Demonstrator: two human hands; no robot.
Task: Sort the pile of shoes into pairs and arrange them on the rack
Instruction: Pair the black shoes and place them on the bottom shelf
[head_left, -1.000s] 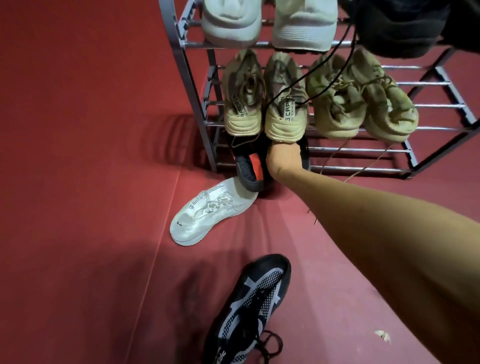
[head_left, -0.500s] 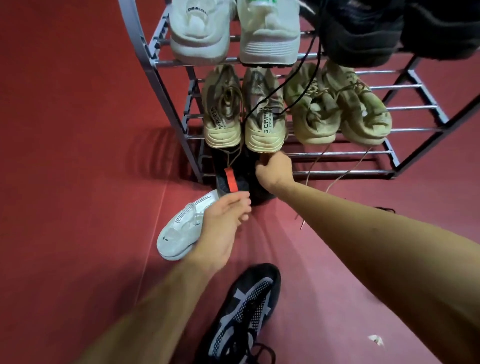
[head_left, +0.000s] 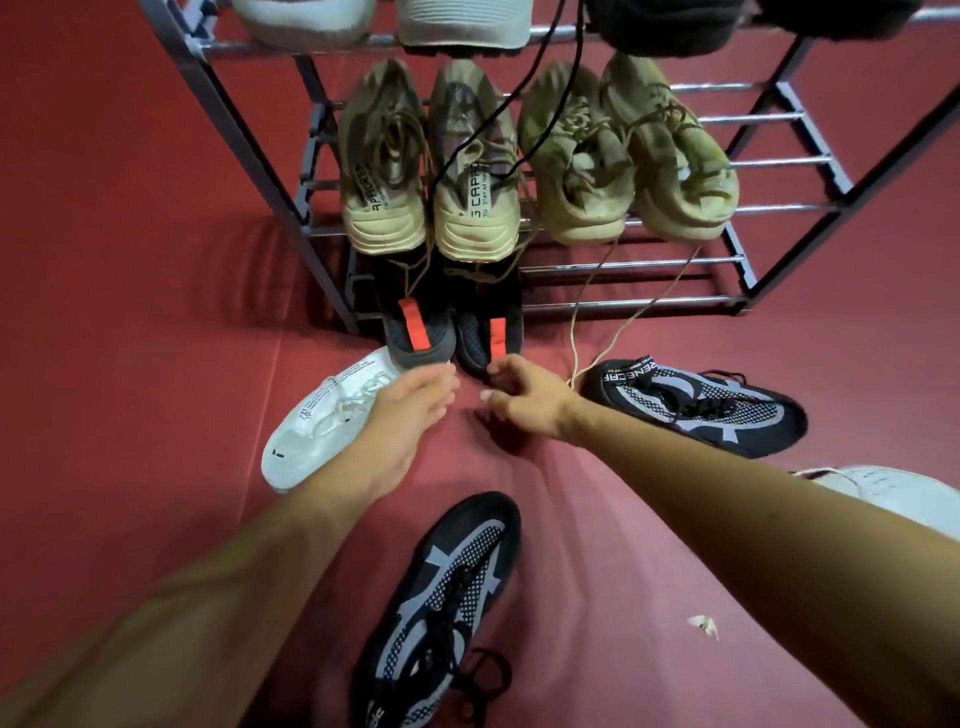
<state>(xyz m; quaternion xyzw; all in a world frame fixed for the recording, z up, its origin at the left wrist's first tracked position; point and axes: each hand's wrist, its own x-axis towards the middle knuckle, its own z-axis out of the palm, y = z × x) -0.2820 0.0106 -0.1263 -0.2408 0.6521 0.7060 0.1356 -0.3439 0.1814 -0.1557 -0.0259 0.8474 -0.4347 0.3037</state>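
Note:
A grey metal rack (head_left: 249, 156) stands ahead on the red floor. On its bottom shelf sit two black shoes with orange heel tabs (head_left: 415, 332), heels toward me. My left hand (head_left: 400, 415) and my right hand (head_left: 524, 400) hover just in front of those heels, both empty, fingers loosely apart. A white sneaker (head_left: 311, 436) lies under my left hand. One black-and-grey patterned shoe (head_left: 701, 405) lies to the right on the floor, its match (head_left: 441, 608) lies near me. Another white shoe (head_left: 893, 493) shows at the right edge.
The middle shelf carries two beige sneakers (head_left: 431, 182) and two olive sneakers (head_left: 623, 156), laces hanging down. The top shelf has white shoes (head_left: 462, 21) and dark shoes (head_left: 665, 26). A scrap of litter (head_left: 704, 623) lies on the floor.
My right hand has let go of the black orange-tab shoe and pulled back. My left hand came into view and reached forward beside it. The view shifted and now shows more floor at the right.

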